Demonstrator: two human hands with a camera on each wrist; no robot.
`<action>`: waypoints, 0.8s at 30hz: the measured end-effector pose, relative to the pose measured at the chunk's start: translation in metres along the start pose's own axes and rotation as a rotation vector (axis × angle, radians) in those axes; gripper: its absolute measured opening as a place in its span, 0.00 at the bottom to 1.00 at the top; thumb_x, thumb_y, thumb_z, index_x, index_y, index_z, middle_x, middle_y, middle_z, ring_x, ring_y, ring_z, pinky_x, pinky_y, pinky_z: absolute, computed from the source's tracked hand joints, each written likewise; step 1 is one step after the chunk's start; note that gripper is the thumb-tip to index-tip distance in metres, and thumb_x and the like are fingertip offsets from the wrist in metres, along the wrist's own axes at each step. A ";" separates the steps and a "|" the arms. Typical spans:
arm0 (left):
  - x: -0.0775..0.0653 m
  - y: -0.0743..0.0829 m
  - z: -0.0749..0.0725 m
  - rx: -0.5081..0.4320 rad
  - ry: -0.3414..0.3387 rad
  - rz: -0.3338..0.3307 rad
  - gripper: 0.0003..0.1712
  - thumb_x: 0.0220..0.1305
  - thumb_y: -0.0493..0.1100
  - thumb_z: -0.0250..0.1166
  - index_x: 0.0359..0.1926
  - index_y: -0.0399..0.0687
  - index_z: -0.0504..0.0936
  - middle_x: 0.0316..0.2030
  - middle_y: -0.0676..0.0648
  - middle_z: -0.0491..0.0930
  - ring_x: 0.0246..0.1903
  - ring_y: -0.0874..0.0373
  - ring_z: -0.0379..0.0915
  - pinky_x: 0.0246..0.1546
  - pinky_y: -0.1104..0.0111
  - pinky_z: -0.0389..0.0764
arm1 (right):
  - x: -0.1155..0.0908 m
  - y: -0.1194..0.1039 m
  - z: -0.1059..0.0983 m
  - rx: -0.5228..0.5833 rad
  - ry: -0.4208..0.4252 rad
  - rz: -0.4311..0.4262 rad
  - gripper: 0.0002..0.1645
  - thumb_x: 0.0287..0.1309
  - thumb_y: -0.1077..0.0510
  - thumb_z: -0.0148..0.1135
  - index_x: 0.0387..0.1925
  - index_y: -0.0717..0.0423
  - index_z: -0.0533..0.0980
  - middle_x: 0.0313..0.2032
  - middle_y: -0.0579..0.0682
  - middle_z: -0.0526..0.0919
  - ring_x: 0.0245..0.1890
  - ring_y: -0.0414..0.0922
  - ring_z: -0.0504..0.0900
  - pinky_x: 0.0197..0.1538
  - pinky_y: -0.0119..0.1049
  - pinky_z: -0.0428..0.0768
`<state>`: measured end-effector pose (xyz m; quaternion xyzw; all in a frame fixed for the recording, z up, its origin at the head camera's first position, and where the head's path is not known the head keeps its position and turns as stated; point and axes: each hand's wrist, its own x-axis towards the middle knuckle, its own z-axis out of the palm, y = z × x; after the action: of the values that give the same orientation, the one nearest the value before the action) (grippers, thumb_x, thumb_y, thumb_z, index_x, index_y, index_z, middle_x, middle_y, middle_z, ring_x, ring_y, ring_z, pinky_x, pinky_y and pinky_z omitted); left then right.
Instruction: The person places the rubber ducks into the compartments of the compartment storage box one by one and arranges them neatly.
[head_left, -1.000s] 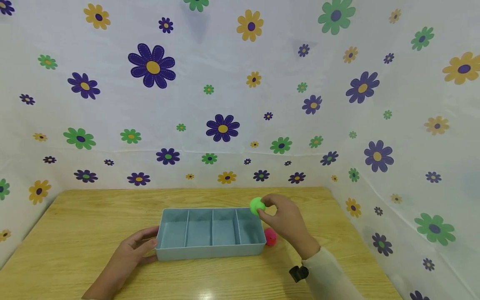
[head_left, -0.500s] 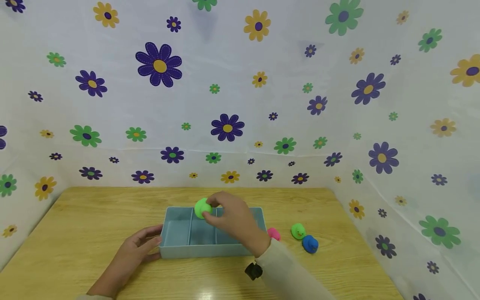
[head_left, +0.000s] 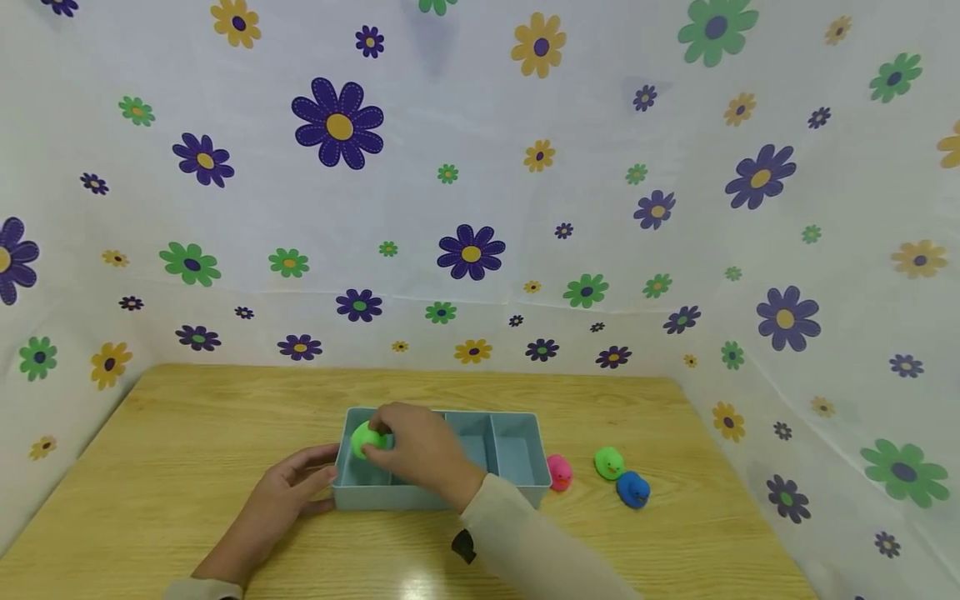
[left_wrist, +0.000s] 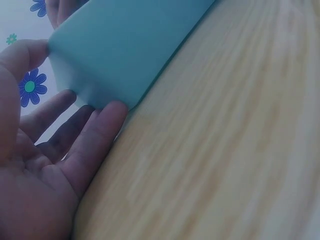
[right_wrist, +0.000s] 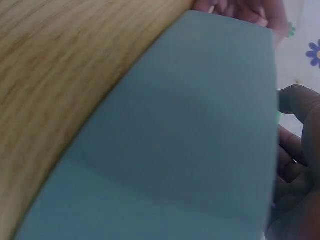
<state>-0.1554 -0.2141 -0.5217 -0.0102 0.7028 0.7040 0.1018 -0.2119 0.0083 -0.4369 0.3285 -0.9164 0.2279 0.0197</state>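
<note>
In the head view, a pale blue box (head_left: 405, 498) with a row of compartments sits on the wooden table. My right hand (head_left: 426, 448) pinches a bright green toy duck (head_left: 365, 439) between thumb and fingers, over the leftmost compartment. Most of this duck is hidden from the right wrist view by the box wall (right_wrist: 170, 130). At the box's left end rests my left hand (head_left: 288, 492). The left wrist view shows its fingers (left_wrist: 92, 145) loosely extended against the end wall (left_wrist: 115, 55), with the thumb at the upper edge.
Right of the box lie a pink toy duck (head_left: 559, 472), a second green duck (head_left: 609, 462) and a blue duck (head_left: 633, 490). The pink one is close beside the box's right end. A flower-printed sheet (head_left: 405, 208) rises behind the table (head_left: 225, 400) and along its sides.
My right hand has carried the green duck leftward from the box's right end to the leftmost compartment and lowered it. My left hand has stayed at the box's left end.
</note>
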 end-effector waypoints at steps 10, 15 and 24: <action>0.002 -0.004 -0.002 -0.016 -0.011 0.008 0.32 0.77 0.46 0.62 0.74 0.36 0.67 0.69 0.33 0.70 0.61 0.49 0.77 0.51 0.57 0.87 | 0.010 0.005 0.027 -0.214 -0.032 -0.021 0.13 0.64 0.42 0.71 0.44 0.43 0.85 0.38 0.33 0.87 0.39 0.32 0.80 0.60 0.43 0.76; 0.002 -0.005 -0.002 -0.010 0.006 -0.011 0.32 0.76 0.47 0.63 0.73 0.39 0.69 0.69 0.34 0.71 0.59 0.52 0.78 0.51 0.57 0.87 | 0.011 0.003 0.026 -0.229 -0.047 -0.019 0.14 0.64 0.42 0.71 0.44 0.43 0.86 0.39 0.34 0.87 0.39 0.32 0.79 0.58 0.40 0.77; 0.003 -0.004 -0.001 -0.007 0.004 -0.018 0.33 0.75 0.48 0.64 0.73 0.39 0.68 0.69 0.34 0.70 0.60 0.49 0.77 0.51 0.58 0.87 | 0.013 -0.002 0.026 -0.299 -0.120 0.021 0.13 0.65 0.42 0.70 0.45 0.42 0.86 0.37 0.34 0.87 0.43 0.36 0.81 0.55 0.38 0.79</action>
<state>-0.1575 -0.2145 -0.5259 -0.0183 0.7004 0.7055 0.1066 -0.2177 -0.0122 -0.4567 0.3253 -0.9430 0.0689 0.0112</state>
